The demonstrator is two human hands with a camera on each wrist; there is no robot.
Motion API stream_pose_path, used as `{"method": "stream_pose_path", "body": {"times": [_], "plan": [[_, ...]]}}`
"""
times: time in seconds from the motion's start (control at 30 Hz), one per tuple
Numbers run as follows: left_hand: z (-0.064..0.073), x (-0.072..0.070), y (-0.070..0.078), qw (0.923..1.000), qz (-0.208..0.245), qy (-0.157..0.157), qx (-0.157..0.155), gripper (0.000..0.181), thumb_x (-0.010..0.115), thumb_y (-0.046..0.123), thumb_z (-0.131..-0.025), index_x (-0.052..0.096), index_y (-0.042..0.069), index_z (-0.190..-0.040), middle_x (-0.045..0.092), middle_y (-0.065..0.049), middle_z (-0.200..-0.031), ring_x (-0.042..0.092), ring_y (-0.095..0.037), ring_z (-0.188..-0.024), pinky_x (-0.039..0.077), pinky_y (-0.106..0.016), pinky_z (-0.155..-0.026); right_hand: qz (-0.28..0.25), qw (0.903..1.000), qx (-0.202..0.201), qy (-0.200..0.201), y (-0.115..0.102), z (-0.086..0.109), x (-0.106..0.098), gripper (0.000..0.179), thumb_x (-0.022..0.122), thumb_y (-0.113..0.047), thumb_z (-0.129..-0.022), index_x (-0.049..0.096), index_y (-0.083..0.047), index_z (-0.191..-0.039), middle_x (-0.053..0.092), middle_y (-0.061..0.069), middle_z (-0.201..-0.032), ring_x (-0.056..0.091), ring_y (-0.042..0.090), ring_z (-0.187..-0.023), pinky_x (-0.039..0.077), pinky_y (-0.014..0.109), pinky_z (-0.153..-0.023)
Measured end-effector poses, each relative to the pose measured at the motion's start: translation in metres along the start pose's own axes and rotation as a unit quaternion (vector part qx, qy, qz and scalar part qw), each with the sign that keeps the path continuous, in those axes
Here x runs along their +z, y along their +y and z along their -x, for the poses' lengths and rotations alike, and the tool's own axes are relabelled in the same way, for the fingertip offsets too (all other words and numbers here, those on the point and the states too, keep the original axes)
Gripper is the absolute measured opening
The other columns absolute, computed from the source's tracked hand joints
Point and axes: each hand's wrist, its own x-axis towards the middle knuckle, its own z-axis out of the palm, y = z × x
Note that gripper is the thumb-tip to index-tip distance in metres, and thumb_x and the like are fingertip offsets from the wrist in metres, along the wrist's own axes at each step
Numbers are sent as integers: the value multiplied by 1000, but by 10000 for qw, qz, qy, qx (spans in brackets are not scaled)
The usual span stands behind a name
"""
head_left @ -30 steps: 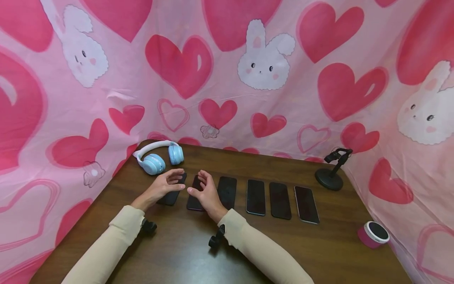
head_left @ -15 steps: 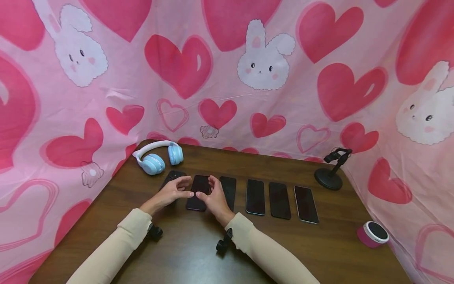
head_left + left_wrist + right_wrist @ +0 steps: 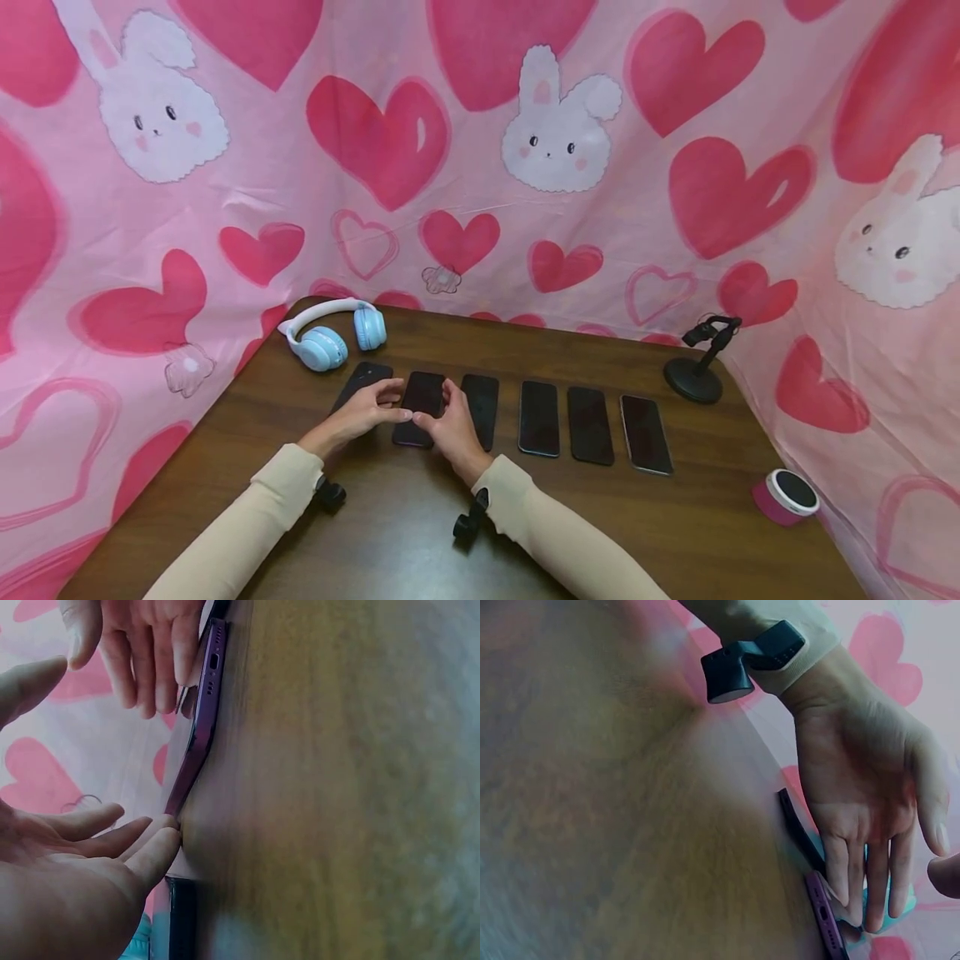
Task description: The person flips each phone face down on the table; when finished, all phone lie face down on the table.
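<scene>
Head view, purple-edged phone point(image 3: 425, 392): second from the left in a line of six on the wooden table point(image 3: 397, 533), between the left hand point(image 3: 366, 410) and the right hand point(image 3: 452, 427); it looks flat.
Head view, neighbours: the leftmost phone point(image 3: 367, 375) slants, partly behind the left hand; the third phone point(image 3: 482, 408) lies just beside the right hand; the fourth phone point(image 3: 538, 418), fifth phone point(image 3: 590, 425) and sixth phone point(image 3: 647, 433) lie apart from both hands.
Head view, progress: the line appears largely laid out, I judge, with uneven slants; the purple-edged phone seems the one being attended to — not lifted, not set apart — so handling it is probably what is left.
Left wrist view, grip: both hands have loosely straight, spread fingers, curled round nothing; the left fingertips look to touch the phone's edge, while right-side contact I cannot tell. The thumbs nearly meet.
Left wrist view, hidden: most of the phone's face; the leftmost phone is cut off below.
Right wrist view, hard to see: only a right thumb tip enters; the purple-edged phone is cut off below, and the tabletop blurs.
</scene>
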Motion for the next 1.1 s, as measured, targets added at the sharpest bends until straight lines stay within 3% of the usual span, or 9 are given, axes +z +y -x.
{"method": "stream_pose_path", "body": {"times": [0.3,0.67,0.93,1.1], "plan": [[1,-1,1,10000,-14,-60,53,78,70,28,-91,35,-6,-153,42,-28,-156,47,-44,-139,37,-59,-117,92,9999,53,13,2,3,6,88,79,-19,-85,29,0,-156,35,22,-160,39,40,-148,35,55,-120],[-7,-1,0,9993,125,-198,-283,76,68,29,-92,35,-3,-154,38,-25,-160,45,-43,-141,33,-60,-120,-604,9971,434,-137,-1,0,-4,82,75,-9,-88,31,1,-156,38,26,-159,43,44,-145,38,54,-117],[-7,5,1,9985,304,-47,-443,77,68,28,-93,34,-3,-154,38,-26,-159,45,-43,-140,31,-60,-121,-884,9940,544,-339,0,-3,-7,83,75,-8,-88,30,2,-156,36,27,-160,41,44,-146,38,54,-117],[-6,6,2,9969,586,96,-510,77,66,28,-95,29,-1,-157,34,-25,-162,38,-44,-147,25,-61,-123,-1055,9924,466,-438,-1,-2,-9,82,73,-8,-89,28,4,-156,32,28,-162,37,45,-148,33,55,-121]]}}
